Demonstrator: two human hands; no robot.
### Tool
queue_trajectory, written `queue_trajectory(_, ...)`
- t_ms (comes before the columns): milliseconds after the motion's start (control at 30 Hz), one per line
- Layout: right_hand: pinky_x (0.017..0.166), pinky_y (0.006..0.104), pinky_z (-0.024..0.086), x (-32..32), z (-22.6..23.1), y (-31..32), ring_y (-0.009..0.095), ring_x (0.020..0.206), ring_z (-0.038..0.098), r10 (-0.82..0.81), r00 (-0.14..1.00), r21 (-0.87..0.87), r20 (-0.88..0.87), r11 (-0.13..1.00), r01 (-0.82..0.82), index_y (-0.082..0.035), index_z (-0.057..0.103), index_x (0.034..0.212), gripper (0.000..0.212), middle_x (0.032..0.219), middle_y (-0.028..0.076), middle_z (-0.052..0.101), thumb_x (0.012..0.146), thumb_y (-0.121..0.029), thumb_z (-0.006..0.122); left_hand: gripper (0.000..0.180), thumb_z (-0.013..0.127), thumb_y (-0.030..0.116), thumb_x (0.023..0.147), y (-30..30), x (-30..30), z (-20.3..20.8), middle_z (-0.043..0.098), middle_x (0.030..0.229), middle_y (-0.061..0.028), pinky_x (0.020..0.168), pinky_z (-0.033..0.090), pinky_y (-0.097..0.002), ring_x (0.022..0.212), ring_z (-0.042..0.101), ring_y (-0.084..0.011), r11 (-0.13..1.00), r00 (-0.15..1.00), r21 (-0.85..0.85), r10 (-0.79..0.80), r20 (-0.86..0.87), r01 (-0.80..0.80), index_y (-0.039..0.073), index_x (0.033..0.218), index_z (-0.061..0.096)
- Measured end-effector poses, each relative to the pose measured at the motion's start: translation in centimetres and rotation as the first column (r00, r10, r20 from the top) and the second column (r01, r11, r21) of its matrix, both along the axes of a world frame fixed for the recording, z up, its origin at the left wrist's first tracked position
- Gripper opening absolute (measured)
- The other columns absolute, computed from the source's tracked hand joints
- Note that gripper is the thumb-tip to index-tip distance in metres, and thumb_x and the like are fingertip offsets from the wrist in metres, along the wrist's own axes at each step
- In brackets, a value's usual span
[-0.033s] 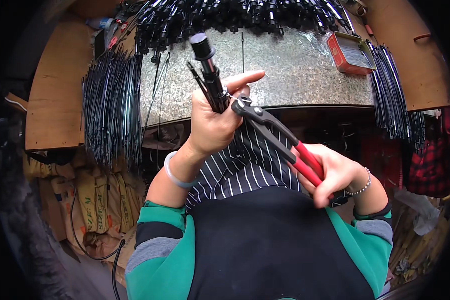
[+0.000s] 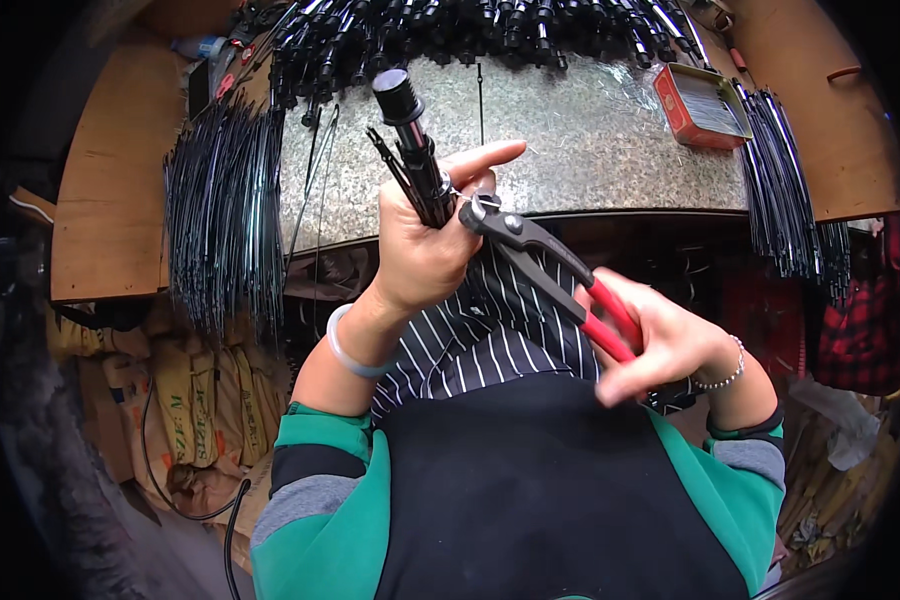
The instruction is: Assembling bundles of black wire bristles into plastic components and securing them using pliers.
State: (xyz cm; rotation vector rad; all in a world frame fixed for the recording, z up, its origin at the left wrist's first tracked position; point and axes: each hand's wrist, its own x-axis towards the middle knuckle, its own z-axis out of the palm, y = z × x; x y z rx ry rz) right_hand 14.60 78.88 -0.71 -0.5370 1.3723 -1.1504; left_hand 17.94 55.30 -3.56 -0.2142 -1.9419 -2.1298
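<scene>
Head view: shiny black rod-and-tube frame with cylindrical end (image 2: 422, 160) clasped in left hand (image 2: 417, 240) near speckled grey bench (image 2: 590, 150), probably to steady it for the tool. Long axis slanted, cylinder pointed up-left, away from body. Black metal pliers with red handles (image 2: 523, 230) gripped by right hand (image 2: 665, 330), nose beside frame.

The pliers (image 2: 522, 234) are black and red, the lap cloth (image 2: 495, 357) black with white stripes.
</scene>
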Motion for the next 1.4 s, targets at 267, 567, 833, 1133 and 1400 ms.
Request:
queue_trajectory(267,0.058,0.0283,0.046,0.2,0.6,0.5,0.014,0.072,0.058,-0.115,0.991,0.125,0.063,0.986,0.107,0.005,0.049,0.104,0.031,0.092,0.009,0.059,0.077,0.0,0.063,0.03,0.048,-0.004,0.082,-0.4,0.3,-0.3,0.046,0.066,0.0052,0.053,0.033,-0.018,0.059,0.04,-0.0019,0.998,0.998,-0.04,-0.046,-0.041,0.044,-0.005,0.11,0.06)
queue_trajectory(567,0.054,0.0296,0.047,-0.2,-2.1,0.9,0.017,0.062,0.059,-0.056,0.931,-0.18,-0.361,0.984,-0.011,0.004,0.04,0.12,0.059,0.069,0.008,0.058,0.071,-0.005,0.072,0.032,0.052,0.004,0.085,-0.3,0.2,-0.8,0.045,0.065,0.0056,0.048,0.029,-0.0165,0.054,0.037,-0.0007,0.996,0.996,-0.032,-0.088,0.018,0.089,-0.009,0.114,0.055)
queue_trajectory(833,0.075,0.0344,0.046,0.7,-2.8,-0.2,0.028,0.086,0.057,-0.232,0.486,-0.23,-0.843,0.971,0.064,0.001,0.027,0.136,0.069,0.097,0.016,0.055,0.076,-0.002,0.061,0.037,0.055,0.008,0.087,0.4,0.1,-0.7,0.043,0.063,0.0061,0.042,0.027,-0.0155,0.047,0.036,0.0005,0.996,0.989,0.003,-0.094,0.115,0.094,-0.012,0.117,0.05)
queue_trajectory(1133,0.072,0.0357,0.047,-0.5,-3.2,0.0,0.031,0.082,0.056,-0.184,0.476,-0.187,-0.86,0.982,0.041,-0.003,0.037,0.133,0.057,0.095,0.016,0.053,0.08,-0.005,0.057,0.034,0.053,0.006,0.087,0.5,-0.3,-1.3,0.041,0.058,0.0065,0.042,0.028,-0.0155,0.047,0.037,0.0003,0.992,0.992,-0.057,-0.105,0.063,0.108,-0.011,0.117,0.051)
queue_trajectory(1400,0.059,0.0368,0.046,-1.0,-2.5,1.0,0.032,0.069,0.059,-0.137,0.41,-0.102,-0.902,0.989,0.105,-0.001,0.053,0.102,0.022,0.078,0.016,0.057,0.082,-0.009,0.059,0.04,0.046,-0.005,0.077,0.6,-0.4,-0.4,0.045,0.061,0.005,0.044,0.029,-0.016,0.049,0.039,-0.0008,0.976,0.992,-0.181,-0.109,0.058,0.118,-0.01,0.116,0.053)
